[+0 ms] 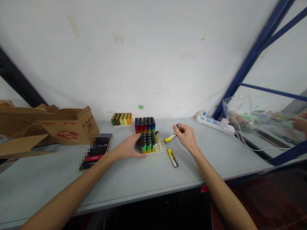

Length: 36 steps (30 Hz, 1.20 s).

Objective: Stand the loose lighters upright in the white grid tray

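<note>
My left hand is wrapped round the left side of a white tray, thumb at the front. Lighters in green and yellow stand upright in its left part, with bare round holes at the right. One yellow lighter stands at the back of the tray. To the right, my right hand is closed on a lighter whose dark end shows above the fingers. Two yellow-and-silver lighters lie on the table between the hand and tray: one farther back, one nearer.
Behind are blocks of pink-to-blue lighters and green-to-orange lighters. An open cardboard box and a phone are at left. A power strip with cables lies right, beside a blue metal frame.
</note>
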Each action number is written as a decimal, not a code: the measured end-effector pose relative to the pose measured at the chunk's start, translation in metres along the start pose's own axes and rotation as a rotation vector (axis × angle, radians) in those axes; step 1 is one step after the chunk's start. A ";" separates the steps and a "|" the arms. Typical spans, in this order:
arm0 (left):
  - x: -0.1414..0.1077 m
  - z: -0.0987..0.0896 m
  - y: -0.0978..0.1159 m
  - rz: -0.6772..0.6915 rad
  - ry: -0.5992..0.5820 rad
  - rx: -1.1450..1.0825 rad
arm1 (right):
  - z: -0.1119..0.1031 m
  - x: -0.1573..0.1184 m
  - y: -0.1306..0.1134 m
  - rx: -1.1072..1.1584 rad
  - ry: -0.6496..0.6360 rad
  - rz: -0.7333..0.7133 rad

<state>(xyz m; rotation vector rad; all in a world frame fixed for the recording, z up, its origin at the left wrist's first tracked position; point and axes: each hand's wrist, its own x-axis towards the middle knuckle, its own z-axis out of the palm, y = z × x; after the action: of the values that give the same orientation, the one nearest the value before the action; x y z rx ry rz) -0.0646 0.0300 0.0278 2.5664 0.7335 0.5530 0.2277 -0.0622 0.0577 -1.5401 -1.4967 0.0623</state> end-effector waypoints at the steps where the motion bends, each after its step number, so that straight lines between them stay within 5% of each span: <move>1: 0.000 0.000 0.000 0.002 0.001 0.001 | 0.000 0.000 0.001 -0.008 -0.007 0.003; 12: 0.000 -0.002 0.004 -0.009 -0.001 -0.004 | 0.003 0.001 0.007 -0.015 -0.098 -0.040; 19: 0.001 -0.006 0.008 -0.030 -0.023 -0.037 | 0.009 -0.002 0.009 0.102 -0.287 -0.226; 27: 0.001 -0.014 0.001 -0.021 -0.097 -0.079 | 0.007 -0.004 -0.001 0.299 -0.527 -0.212; 36: 0.001 -0.013 0.003 -0.014 -0.079 -0.068 | 0.017 -0.006 0.007 0.286 -0.469 -0.139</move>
<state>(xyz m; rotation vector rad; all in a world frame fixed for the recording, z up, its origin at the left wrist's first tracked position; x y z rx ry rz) -0.0685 0.0319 0.0400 2.5030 0.6928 0.4612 0.2213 -0.0560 0.0408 -1.2360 -1.8607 0.5653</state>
